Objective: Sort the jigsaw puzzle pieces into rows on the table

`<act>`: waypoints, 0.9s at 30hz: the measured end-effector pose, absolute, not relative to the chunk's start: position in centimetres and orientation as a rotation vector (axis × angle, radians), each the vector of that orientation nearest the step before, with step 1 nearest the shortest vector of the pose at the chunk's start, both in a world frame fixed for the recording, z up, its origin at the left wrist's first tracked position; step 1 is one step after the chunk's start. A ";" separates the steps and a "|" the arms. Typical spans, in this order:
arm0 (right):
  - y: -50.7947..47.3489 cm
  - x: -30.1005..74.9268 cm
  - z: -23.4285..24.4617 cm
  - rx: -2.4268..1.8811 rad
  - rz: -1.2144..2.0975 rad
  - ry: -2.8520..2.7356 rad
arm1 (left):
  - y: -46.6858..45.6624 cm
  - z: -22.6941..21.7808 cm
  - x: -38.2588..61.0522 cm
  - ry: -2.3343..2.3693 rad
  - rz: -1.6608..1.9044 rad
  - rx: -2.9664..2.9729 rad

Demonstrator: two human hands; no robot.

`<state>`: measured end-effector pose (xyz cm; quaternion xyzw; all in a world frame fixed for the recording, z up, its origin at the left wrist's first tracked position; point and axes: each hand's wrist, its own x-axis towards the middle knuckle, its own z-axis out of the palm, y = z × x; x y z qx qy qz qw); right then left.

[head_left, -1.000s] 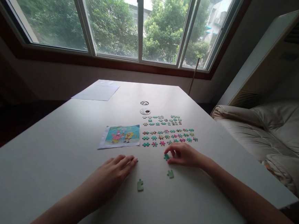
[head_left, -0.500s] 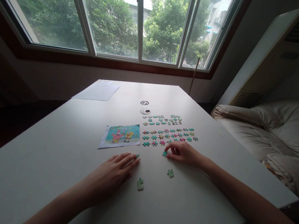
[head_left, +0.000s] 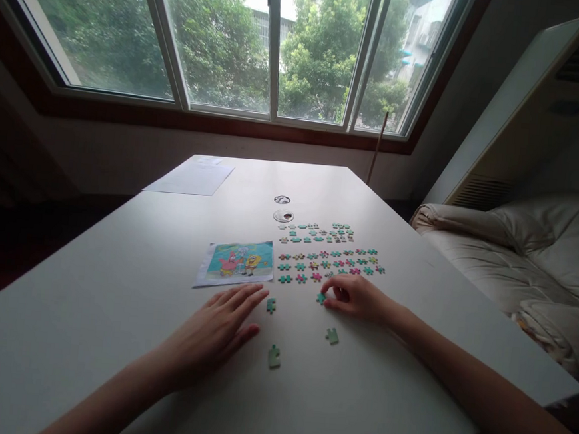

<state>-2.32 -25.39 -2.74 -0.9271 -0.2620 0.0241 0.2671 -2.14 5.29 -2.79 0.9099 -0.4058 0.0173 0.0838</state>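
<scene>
My left hand (head_left: 221, 325) lies flat on the white table (head_left: 112, 310), fingers stretched out, just left of a small green puzzle piece (head_left: 271, 304). My right hand (head_left: 356, 296) is closed in a pinch on a teal puzzle piece (head_left: 320, 298) that rests on the table. Two pale green pieces lie nearer me, one (head_left: 273, 357) by my left hand and one (head_left: 331, 336) under my right wrist. A cartoon reference picture (head_left: 236, 262) lies above my left hand. Several loose puzzle pieces (head_left: 329, 257) are laid in rows beyond my right hand.
A sheet of paper (head_left: 192, 177) lies at the table's far left. Two small round objects (head_left: 283, 208) sit mid-table. A wide window (head_left: 263, 48) runs behind; a pale quilted couch (head_left: 517, 255) stands to the right, close to the table's edge.
My left hand slid forward and slightly left, uncovering the small green piece at its fingertips. My right hand drew the teal piece a little farther from me.
</scene>
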 end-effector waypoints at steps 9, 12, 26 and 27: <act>-25.4 -2.3 -2.8 -2.495 0.071 -0.719 | 9.9 -4.5 3.6 -0.706 0.096 3.007; -25.4 -2.4 -2.7 -2.493 0.078 -0.720 | 10.1 -4.5 3.5 -0.679 -0.020 3.076; -25.7 -2.2 -2.7 -2.502 0.097 -0.726 | 10.7 -2.8 2.0 -0.804 -0.129 2.999; -25.7 -2.2 -2.7 -2.502 0.097 -0.727 | 10.9 -2.7 2.0 -0.821 -0.145 2.974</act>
